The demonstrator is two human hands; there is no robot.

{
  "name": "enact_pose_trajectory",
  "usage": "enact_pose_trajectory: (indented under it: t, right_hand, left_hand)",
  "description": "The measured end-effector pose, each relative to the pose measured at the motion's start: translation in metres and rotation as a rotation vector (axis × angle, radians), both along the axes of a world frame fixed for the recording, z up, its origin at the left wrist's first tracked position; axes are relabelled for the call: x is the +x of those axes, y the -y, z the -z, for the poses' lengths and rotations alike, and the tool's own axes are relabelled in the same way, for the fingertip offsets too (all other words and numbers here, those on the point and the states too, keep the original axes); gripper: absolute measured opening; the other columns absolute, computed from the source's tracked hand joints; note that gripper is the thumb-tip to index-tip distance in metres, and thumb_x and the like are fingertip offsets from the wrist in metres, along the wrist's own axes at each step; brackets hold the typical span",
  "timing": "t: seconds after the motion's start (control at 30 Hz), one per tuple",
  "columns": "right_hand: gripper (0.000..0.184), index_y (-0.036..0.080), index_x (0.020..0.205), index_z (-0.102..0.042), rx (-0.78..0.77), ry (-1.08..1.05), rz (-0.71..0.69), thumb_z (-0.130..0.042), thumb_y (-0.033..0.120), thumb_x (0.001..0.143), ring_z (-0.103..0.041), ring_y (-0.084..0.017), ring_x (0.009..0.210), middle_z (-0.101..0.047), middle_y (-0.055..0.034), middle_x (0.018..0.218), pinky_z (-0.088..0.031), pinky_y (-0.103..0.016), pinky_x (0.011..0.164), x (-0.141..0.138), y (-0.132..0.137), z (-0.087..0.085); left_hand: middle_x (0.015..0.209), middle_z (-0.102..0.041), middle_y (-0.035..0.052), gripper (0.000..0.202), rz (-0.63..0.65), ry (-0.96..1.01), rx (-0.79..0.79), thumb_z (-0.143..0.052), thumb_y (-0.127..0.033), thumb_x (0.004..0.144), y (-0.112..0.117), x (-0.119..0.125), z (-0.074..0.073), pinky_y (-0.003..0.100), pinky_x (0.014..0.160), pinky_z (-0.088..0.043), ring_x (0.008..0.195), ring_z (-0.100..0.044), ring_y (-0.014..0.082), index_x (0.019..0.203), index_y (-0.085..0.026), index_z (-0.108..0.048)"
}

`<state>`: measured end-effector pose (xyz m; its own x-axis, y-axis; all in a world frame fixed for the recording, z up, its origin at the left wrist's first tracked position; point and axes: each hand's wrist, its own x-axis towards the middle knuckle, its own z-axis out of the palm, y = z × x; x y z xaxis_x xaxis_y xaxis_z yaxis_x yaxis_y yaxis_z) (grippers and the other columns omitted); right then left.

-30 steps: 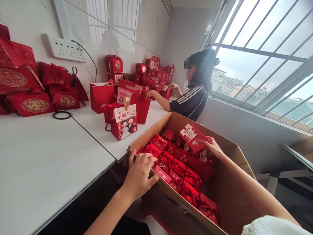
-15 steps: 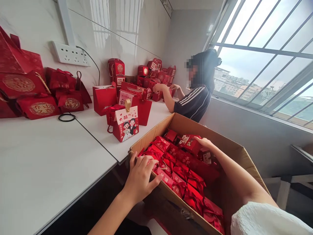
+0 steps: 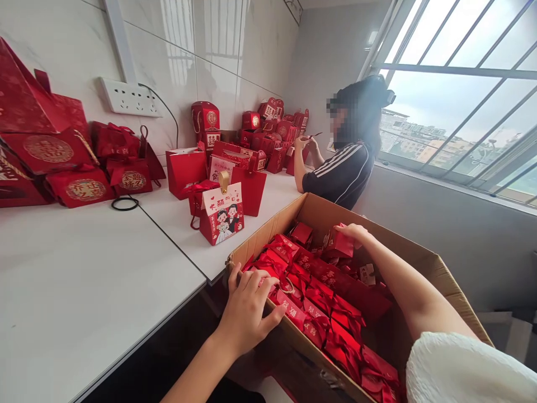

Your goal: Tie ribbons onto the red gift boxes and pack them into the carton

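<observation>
A large cardboard box (image 3: 423, 268) holds several red gift boxes with ribbon bows (image 3: 312, 330) in rows. My left hand (image 3: 247, 305) grips the near left rim of the cardboard box, its fingers bent over the edge. Deep inside the far part, my right hand (image 3: 356, 234) has its fingers closed on a small red candy box (image 3: 340, 246), now tilted. Below that hand lies a small box with a pale printed face (image 3: 367, 274). A candy box with a bride-and-groom picture (image 3: 226, 218) stands upright on the white table, near the cardboard box's corner.
Red gift boxes (image 3: 46, 145) are stacked at the table's left, beside a black ring (image 3: 125, 203). More red boxes (image 3: 274, 131) pile against the wall. A co-worker (image 3: 344, 168) handles something small beyond the cardboard box. A power strip (image 3: 130, 98) and barred window flank the space.
My right hand has turned the small candy box, so its printed face no longer shows. My left hand stays on the rim. The co-worker's hands have risen, and the view has shifted slightly.
</observation>
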<state>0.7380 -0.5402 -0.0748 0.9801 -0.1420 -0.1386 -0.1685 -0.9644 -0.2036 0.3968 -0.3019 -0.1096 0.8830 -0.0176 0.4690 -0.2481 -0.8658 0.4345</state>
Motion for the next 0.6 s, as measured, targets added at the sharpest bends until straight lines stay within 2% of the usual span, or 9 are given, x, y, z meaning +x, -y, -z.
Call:
enact_pose_trajectory:
  t: [0.13,0.27,0.37,0.47,0.53,0.6]
  right_hand:
    - [0.051,0.011,0.089,-0.067,-0.029,-0.058,0.032,-0.057,0.059,0.077,-0.069,-0.030,0.075,-0.069,-0.0164,0.077,-0.053,-0.035,0.063,0.007,-0.015,0.015]
    - [0.059,0.007,0.104,-0.064,-0.023,-0.064,0.020,-0.054,0.058,0.078,-0.066,-0.032,0.093,-0.066,-0.0214,0.103,-0.054,-0.033,0.066,0.011,-0.028,0.033]
    - [0.058,0.007,0.112,-0.062,-0.013,-0.069,0.012,-0.051,0.055,0.082,-0.060,-0.034,0.107,-0.060,-0.0214,0.118,-0.053,-0.036,0.075,0.013,-0.038,0.043]
    - [0.055,0.007,0.114,-0.062,-0.015,-0.070,0.039,-0.047,0.053,0.085,-0.055,-0.036,0.114,-0.058,-0.0228,0.121,-0.051,-0.041,0.083,0.013,-0.043,0.047]
    - [0.052,0.008,0.111,-0.063,-0.015,-0.068,0.059,-0.048,0.051,0.086,-0.056,-0.037,0.112,-0.059,-0.0237,0.118,-0.051,-0.042,0.083,0.011,-0.042,0.047]
    - [0.045,0.010,0.109,-0.063,-0.003,-0.051,0.048,-0.051,0.048,0.087,-0.059,-0.033,0.106,-0.060,-0.0213,0.114,-0.052,-0.042,0.082,0.005,-0.039,0.045]
  left_hand:
    - [0.103,-0.060,0.0064,0.033,0.001,0.001,-0.012,-0.048,-0.042,0.085,0.000,0.000,0.000,0.055,0.106,-0.016,0.099,-0.052,0.0249,0.108,-0.021,-0.057]
    - [0.103,-0.060,0.0052,0.033,-0.009,0.002,-0.073,-0.050,-0.043,0.083,0.001,-0.001,0.002,0.053,0.106,-0.014,0.098,-0.052,0.0245,0.107,-0.023,-0.058]
    - [0.103,-0.061,0.0046,0.033,-0.023,0.024,-0.113,-0.051,-0.045,0.082,0.003,-0.001,0.005,0.052,0.107,-0.013,0.098,-0.053,0.0241,0.106,-0.023,-0.059]
    - [0.101,-0.061,0.0044,0.035,-0.029,0.058,-0.114,-0.051,-0.048,0.081,0.004,-0.001,0.007,0.051,0.108,-0.014,0.097,-0.053,0.0236,0.105,-0.024,-0.060]
    - [0.101,-0.061,0.0041,0.035,-0.031,0.073,-0.101,-0.051,-0.048,0.081,0.003,-0.001,0.009,0.051,0.108,-0.015,0.096,-0.054,0.0232,0.106,-0.024,-0.059]
    - [0.101,-0.061,0.0040,0.036,-0.032,0.075,-0.093,-0.051,-0.047,0.081,0.002,0.000,0.011,0.052,0.108,-0.015,0.095,-0.054,0.0230,0.107,-0.024,-0.059]
